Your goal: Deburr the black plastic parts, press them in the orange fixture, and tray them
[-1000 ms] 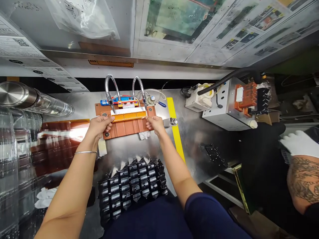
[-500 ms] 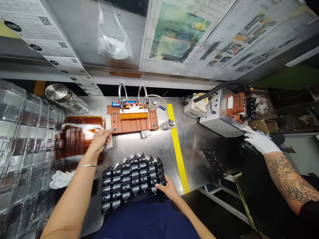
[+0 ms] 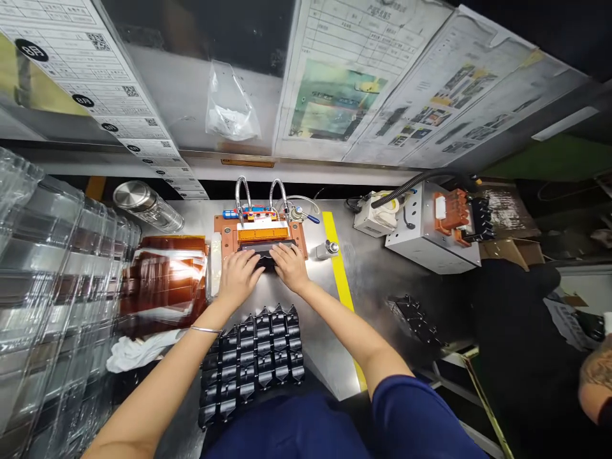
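A long black plastic part [image 3: 264, 255] sits at the front of a brown fixture [image 3: 222, 242], partly covered by my fingers. My left hand [image 3: 238, 277] holds its left end, fingers over the top and thumb along the near side. At the right half, my right hand [image 3: 291, 268] grips the same part in a like way. Just behind it on the fixture are a perforated orange strip [image 3: 262, 234] and two bent metal hoses [image 3: 278, 186]. Rows of similar black plastic parts [image 3: 258, 357] lie on the bench close to my body.
Clear plastic trays [image 3: 57, 287] are stacked at left, beside brown sheets [image 3: 165, 280], a white glove [image 3: 138, 350] and a bottle [image 3: 148, 204]. Right of the fixture are a small metal bottle [image 3: 327, 249], yellow tape [image 3: 340, 274] and a white machine box [image 3: 425, 236]. A co-worker's arm [image 3: 597, 376] shows at far right.
Both my hands have moved to the fixture, where a black plastic part now lies under them. My right hand has left the rows of parts. The co-worker's gloved hand has withdrawn from the white box.
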Demonstrator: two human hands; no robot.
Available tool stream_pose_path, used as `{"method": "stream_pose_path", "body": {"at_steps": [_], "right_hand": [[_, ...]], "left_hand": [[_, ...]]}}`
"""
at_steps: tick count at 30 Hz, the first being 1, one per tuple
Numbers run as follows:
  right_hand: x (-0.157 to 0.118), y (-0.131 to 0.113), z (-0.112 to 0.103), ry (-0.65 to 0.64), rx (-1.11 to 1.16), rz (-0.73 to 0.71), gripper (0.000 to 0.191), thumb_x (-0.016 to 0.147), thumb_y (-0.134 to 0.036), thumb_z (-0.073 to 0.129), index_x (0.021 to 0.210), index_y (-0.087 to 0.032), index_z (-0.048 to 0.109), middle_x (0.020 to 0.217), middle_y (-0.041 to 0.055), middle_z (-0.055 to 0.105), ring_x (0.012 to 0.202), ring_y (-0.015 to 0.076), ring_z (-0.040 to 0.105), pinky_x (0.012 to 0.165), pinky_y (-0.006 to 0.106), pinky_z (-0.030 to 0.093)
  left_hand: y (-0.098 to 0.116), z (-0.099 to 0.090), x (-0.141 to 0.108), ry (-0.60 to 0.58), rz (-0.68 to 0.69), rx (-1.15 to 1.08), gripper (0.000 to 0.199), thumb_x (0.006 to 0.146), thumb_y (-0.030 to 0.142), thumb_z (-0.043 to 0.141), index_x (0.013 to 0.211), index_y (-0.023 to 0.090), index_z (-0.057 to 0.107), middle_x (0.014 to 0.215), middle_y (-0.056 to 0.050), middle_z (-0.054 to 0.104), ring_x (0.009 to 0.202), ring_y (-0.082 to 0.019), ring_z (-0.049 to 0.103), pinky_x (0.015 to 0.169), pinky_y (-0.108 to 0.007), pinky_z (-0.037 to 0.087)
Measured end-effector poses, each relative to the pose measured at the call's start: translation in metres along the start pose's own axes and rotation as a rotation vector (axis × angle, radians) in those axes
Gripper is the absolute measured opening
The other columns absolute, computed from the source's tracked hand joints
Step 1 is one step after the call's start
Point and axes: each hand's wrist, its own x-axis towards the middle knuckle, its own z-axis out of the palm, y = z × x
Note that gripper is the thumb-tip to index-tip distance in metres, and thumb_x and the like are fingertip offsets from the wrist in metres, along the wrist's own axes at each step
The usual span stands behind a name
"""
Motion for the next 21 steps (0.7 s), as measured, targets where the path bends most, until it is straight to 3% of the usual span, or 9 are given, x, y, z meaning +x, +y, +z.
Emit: {"method": "stream_pose_path", "body": {"at_steps": [3,5,8,11,14,18,21], "right_hand": [[0.008,0.005,0.021,-0.016,-0.04,-0.037,0.037,0.09,-0.014,0.049,0.125,-0.016,0.06,0.133,0.0138,0.06,0.13,0.0263,0.048,0.108,0.053,0.033],[0.009,0.015,0.022,-0.031,-0.029,-0.071,0.036,0.09,-0.02,0.051,0.125,-0.016,0.06,0.135,0.0138,0.058,0.133,0.0266,0.045,0.109,0.052,0.033],[0.017,0.045,0.005,-0.027,-0.006,-0.005,0.038,0.091,-0.033,0.053,0.125,-0.018,0.06,0.133,0.0117,0.059,0.133,0.026,0.044,0.11,0.049,0.034],[0.034,0.079,-0.023,-0.001,-0.118,0.31,0.041,0.095,-0.033,0.044,0.13,-0.015,0.056,0.133,0.0143,0.058,0.129,0.0274,0.046,0.106,0.046,0.038],[0.049,0.106,-0.044,-0.128,-0.286,0.553,0.044,0.096,-0.028,0.04,0.135,-0.01,0.051,0.135,0.0192,0.055,0.123,0.0294,0.05,0.1,0.042,0.042],[0.064,0.128,-0.056,-0.36,-0.402,0.579,0.039,0.098,-0.023,0.038,0.133,-0.014,0.053,0.118,0.0173,0.065,0.106,0.0251,0.061,0.084,0.032,0.048],[0.079,0.144,-0.064,-0.383,-0.449,0.551,0.036,0.098,-0.025,0.04,0.128,-0.019,0.058,0.114,0.0155,0.066,0.103,0.0245,0.062,0.08,0.03,0.047]], "left_hand": [[-0.014,0.017,0.003,-0.101,0.026,0.122,0.024,0.089,0.029,0.054,0.105,0.019,0.068,0.113,-0.015,0.068,0.106,-0.03,0.059,0.095,-0.049,0.041],[-0.025,0.026,0.009,-0.146,0.032,0.141,0.024,0.09,0.027,0.052,0.104,0.019,0.069,0.113,-0.016,0.068,0.107,-0.03,0.058,0.095,-0.05,0.04],[-0.039,0.038,0.022,-0.155,0.021,0.15,0.025,0.091,0.028,0.051,0.105,0.019,0.07,0.114,-0.016,0.069,0.107,-0.031,0.059,0.093,-0.05,0.04],[-0.047,0.048,0.032,-0.14,0.014,0.166,0.029,0.092,0.031,0.05,0.107,0.018,0.07,0.113,-0.016,0.069,0.107,-0.031,0.06,0.092,-0.049,0.042],[-0.051,0.057,0.031,-0.127,-0.001,0.155,0.029,0.092,0.031,0.05,0.109,0.019,0.07,0.115,-0.016,0.069,0.109,-0.031,0.059,0.096,-0.051,0.039],[-0.052,0.061,0.026,-0.117,-0.018,0.14,0.03,0.092,0.032,0.05,0.111,0.02,0.07,0.116,-0.016,0.069,0.111,-0.031,0.059,0.098,-0.051,0.038],[-0.052,0.06,0.026,-0.128,-0.019,0.13,0.031,0.092,0.033,0.05,0.111,0.019,0.07,0.116,-0.017,0.068,0.111,-0.031,0.059,0.098,-0.051,0.037]]}}
